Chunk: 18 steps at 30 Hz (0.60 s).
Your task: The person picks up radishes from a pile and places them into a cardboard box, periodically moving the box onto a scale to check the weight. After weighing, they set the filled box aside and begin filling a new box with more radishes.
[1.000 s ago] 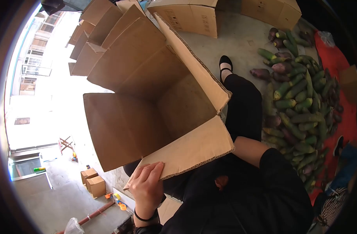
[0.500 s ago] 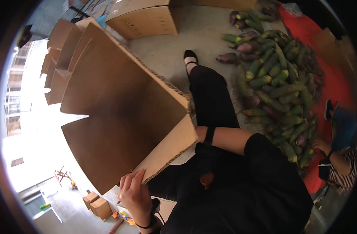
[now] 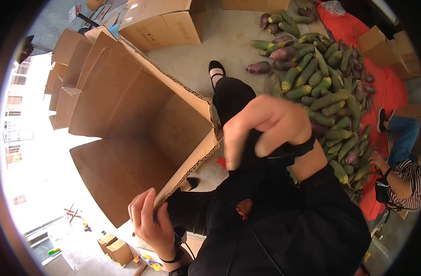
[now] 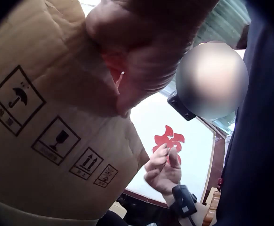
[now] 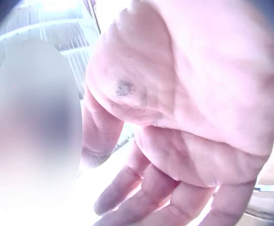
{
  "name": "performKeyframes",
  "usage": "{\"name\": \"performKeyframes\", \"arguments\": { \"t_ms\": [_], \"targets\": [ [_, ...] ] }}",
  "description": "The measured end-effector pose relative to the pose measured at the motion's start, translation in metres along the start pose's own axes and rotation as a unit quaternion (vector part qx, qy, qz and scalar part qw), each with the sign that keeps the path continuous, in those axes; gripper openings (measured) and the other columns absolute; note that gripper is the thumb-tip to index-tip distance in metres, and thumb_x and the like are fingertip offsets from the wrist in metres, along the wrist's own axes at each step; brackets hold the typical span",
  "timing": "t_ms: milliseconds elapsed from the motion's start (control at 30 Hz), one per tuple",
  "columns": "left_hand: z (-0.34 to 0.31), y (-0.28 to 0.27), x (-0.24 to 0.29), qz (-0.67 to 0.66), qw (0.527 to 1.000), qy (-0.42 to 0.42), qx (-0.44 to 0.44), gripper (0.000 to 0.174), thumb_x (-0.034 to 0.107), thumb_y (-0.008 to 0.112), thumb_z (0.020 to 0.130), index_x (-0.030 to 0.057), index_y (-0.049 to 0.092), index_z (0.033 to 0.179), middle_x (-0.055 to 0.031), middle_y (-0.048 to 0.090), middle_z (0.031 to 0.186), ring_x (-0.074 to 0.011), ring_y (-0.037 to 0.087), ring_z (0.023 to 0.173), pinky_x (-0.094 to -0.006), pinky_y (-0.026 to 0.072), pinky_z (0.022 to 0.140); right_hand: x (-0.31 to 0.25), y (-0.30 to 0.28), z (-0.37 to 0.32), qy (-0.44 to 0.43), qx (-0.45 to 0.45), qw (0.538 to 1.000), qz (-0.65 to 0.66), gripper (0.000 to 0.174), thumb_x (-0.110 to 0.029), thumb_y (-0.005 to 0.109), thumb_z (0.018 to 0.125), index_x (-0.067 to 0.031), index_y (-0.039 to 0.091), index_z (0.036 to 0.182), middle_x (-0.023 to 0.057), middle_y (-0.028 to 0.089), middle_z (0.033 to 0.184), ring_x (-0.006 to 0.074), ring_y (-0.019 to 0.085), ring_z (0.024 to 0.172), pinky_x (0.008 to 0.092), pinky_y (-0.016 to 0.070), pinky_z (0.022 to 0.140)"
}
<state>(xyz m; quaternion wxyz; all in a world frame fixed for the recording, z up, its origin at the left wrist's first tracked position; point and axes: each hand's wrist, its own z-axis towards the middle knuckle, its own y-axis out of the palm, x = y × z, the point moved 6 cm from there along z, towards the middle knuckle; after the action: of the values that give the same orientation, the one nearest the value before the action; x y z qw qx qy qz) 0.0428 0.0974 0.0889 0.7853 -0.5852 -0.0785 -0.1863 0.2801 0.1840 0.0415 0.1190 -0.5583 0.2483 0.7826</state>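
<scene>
A large open cardboard box (image 3: pixel 173 124) stands tilted in front of me, its flaps spread and its brown inside showing. With my left hand (image 3: pixel 150 225) I grip the edge of its near flap, thumb on one side and fingers on the other. In the left wrist view the box's outer wall (image 4: pixel 57 127) carries printed handling symbols. My right hand (image 3: pixel 275 124) is blurred in the head view, raised just right of the box's near corner. Its fingers bend loosely and hold nothing in the right wrist view, where the palm (image 5: pixel 198 80) fills much of the picture.
A heap of long green and purple radish-like vegetables (image 3: pixel 321 92) lies on the right by a red sheet (image 3: pixel 344 27). Other cardboard boxes (image 3: pixel 159 27) stand behind, with small boxes (image 3: pixel 118 248) lower left. Another person (image 3: pixel 403 184) is at the far right.
My right hand, earlier hidden behind the box, has come up into sight beside its corner. My view has turned, and the box sits further left. The left hand stays at the flap.
</scene>
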Motion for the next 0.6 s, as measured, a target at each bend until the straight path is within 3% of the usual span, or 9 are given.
{"name": "performKeyframes", "arguments": {
  "t_ms": [67, 133, 200, 300, 400, 467, 500, 533, 600],
  "targets": [
    [-0.004, -0.012, 0.014, -0.025, 0.988, 0.107, 0.108, 0.021, 0.002, 0.064, 0.074, -0.0008, 0.065, 0.095, -0.0125, 0.062, 0.092, -0.0317, 0.06, 0.087, -0.04, 0.0491, 0.077, -0.039, -0.005, -0.005, -0.2, 0.003, 0.971, 0.129, 0.019, -0.011, 0.058, 0.085, 0.0021, 0.058, 0.1, 0.0137, 0.065, 0.09, 0.0245, 0.061, 0.083, 0.0375, 0.05, 0.072],
    [-0.007, -0.014, 0.021, -0.039, 0.981, 0.135, 0.131, 0.019, 0.003, 0.065, 0.074, -0.0009, 0.066, 0.093, -0.0127, 0.063, 0.092, -0.0323, 0.06, 0.089, -0.0402, 0.0496, 0.079, -0.066, -0.012, 0.0, -0.291, 0.052, 0.943, 0.151, 0.012, -0.012, 0.056, 0.086, -0.0043, 0.055, 0.095, 0.0088, 0.061, 0.086, 0.0225, 0.057, 0.079, 0.0375, 0.0482, 0.07],
    [-0.001, -0.011, 0.039, -0.113, 0.969, 0.191, 0.11, 0.02, 0.0, 0.067, 0.071, -0.0006, 0.066, 0.091, -0.0138, 0.063, 0.093, -0.0316, 0.061, 0.088, -0.039, 0.0504, 0.077, -0.094, -0.013, 0.018, -0.306, -0.029, 0.937, 0.167, 0.02, -0.029, 0.057, 0.09, -0.0098, 0.054, 0.097, 0.0004, 0.055, 0.087, 0.0152, 0.049, 0.074, 0.0298, 0.0443, 0.068],
    [0.014, 0.002, 0.057, -0.209, 0.95, 0.218, 0.084, 0.03, -0.013, 0.065, 0.066, -0.0024, 0.066, 0.094, -0.0167, 0.06, 0.102, -0.0315, 0.061, 0.09, -0.0352, 0.0522, 0.073, -0.11, -0.002, 0.048, -0.334, -0.035, 0.906, 0.258, 0.02, -0.027, 0.057, 0.091, -0.0103, 0.056, 0.103, -0.0005, 0.055, 0.087, 0.0119, 0.048, 0.074, 0.0274, 0.0433, 0.069],
    [0.025, 0.02, 0.066, -0.278, 0.931, 0.226, 0.073, 0.045, -0.008, 0.071, 0.064, -0.0007, 0.062, 0.108, -0.0193, 0.053, 0.117, -0.0339, 0.057, 0.102, -0.0386, 0.0512, 0.082, -0.115, 0.015, 0.084, -0.355, -0.05, 0.878, 0.316, 0.018, -0.019, 0.055, 0.091, -0.0085, 0.057, 0.106, -0.0006, 0.057, 0.086, 0.0091, 0.049, 0.071, 0.0244, 0.0433, 0.065],
    [0.031, 0.026, 0.075, -0.316, 0.92, 0.225, 0.049, 0.048, -0.008, 0.07, 0.065, 0.0025, 0.062, 0.111, -0.0191, 0.049, 0.125, -0.0343, 0.054, 0.11, -0.04, 0.0492, 0.087, -0.112, 0.019, 0.103, -0.395, -0.152, 0.833, 0.355, 0.031, -0.027, 0.044, 0.098, -0.0049, 0.054, 0.118, 0.0013, 0.056, 0.09, 0.0115, 0.05, 0.078, 0.0279, 0.042, 0.071],
    [0.033, 0.026, 0.08, -0.311, 0.915, 0.25, 0.067, 0.049, -0.008, 0.07, 0.065, 0.0033, 0.061, 0.112, -0.0188, 0.049, 0.125, -0.0344, 0.053, 0.111, -0.0403, 0.0491, 0.087, -0.113, 0.017, 0.113, -0.361, -0.13, 0.874, 0.299, 0.037, -0.033, 0.033, 0.1, -0.0084, 0.055, 0.118, 0.0007, 0.054, 0.088, 0.0133, 0.046, 0.073, 0.0282, 0.039, 0.066],
    [0.032, 0.027, 0.084, -0.305, 0.907, 0.277, 0.083, 0.05, -0.009, 0.069, 0.066, 0.0042, 0.061, 0.113, -0.0184, 0.048, 0.126, -0.0346, 0.053, 0.112, -0.0407, 0.049, 0.087, -0.11, 0.023, 0.116, -0.358, -0.138, 0.873, 0.3, 0.037, -0.033, 0.033, 0.1, -0.0084, 0.055, 0.118, 0.0007, 0.054, 0.088, 0.0133, 0.046, 0.073, 0.0282, 0.039, 0.066],
    [0.029, 0.029, 0.084, -0.316, 0.904, 0.274, 0.093, 0.051, -0.008, 0.069, 0.066, 0.0042, 0.06, 0.115, -0.0185, 0.048, 0.124, -0.0351, 0.052, 0.113, -0.0417, 0.0486, 0.089, -0.1, 0.022, 0.124, -0.363, -0.008, 0.856, 0.368, 0.039, -0.035, 0.032, 0.1, -0.0081, 0.055, 0.117, 0.0013, 0.055, 0.088, 0.0142, 0.046, 0.074, 0.0294, 0.0394, 0.067]
  ]
}}
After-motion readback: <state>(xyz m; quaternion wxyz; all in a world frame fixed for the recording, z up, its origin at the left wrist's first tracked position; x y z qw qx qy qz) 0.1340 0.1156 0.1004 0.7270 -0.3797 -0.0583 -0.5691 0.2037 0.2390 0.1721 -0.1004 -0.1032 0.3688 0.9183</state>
